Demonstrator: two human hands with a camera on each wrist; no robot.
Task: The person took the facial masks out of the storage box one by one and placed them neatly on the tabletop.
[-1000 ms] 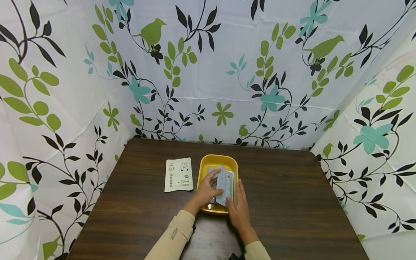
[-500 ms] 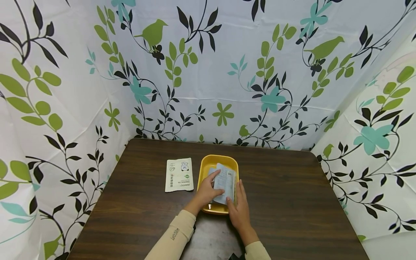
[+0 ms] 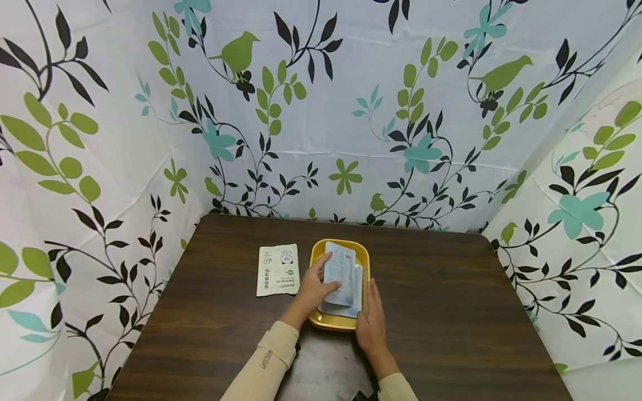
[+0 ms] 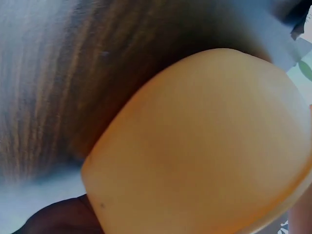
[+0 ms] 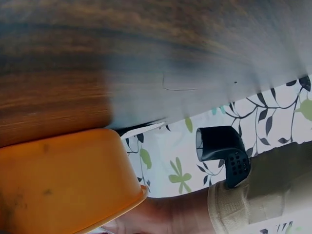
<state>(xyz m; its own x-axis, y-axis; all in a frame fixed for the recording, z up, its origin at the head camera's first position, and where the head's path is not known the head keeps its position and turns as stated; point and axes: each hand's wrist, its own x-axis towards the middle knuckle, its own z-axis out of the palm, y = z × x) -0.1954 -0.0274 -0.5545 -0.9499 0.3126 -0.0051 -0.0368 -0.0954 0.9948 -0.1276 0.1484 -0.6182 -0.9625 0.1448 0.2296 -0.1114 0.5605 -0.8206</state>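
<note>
In the head view, a yellow plastic tray (image 3: 321,320) stands on the table in front of the person. My left hand (image 3: 312,287) reaches over its left side and pinches a light blue flat packet (image 3: 341,270) by the left edge, thumb on top. Under that packet lies another light blue packet (image 3: 357,298), partly covered. At the tray's right side, my right hand (image 3: 372,326) grips the rim, thumb on the inner side and fingers along the outer wall. The right wrist view shows the tray's orange-looking outer wall (image 5: 68,180), with most of the hand hidden behind it.
A cream printed packet (image 3: 278,270) lies flat on the dark wood table (image 3: 441,312), left of the tray. Behind and beside the table hangs a white cloth (image 3: 301,184) with leaves, birds and flowers. A black device (image 5: 224,151) is worn near a beige sleeve (image 5: 263,190).
The left hand has shifted the upper blue packet up and to the left, uncovering the lower packet's right part. The right thumb has moved off the packet, down to the rim.
</note>
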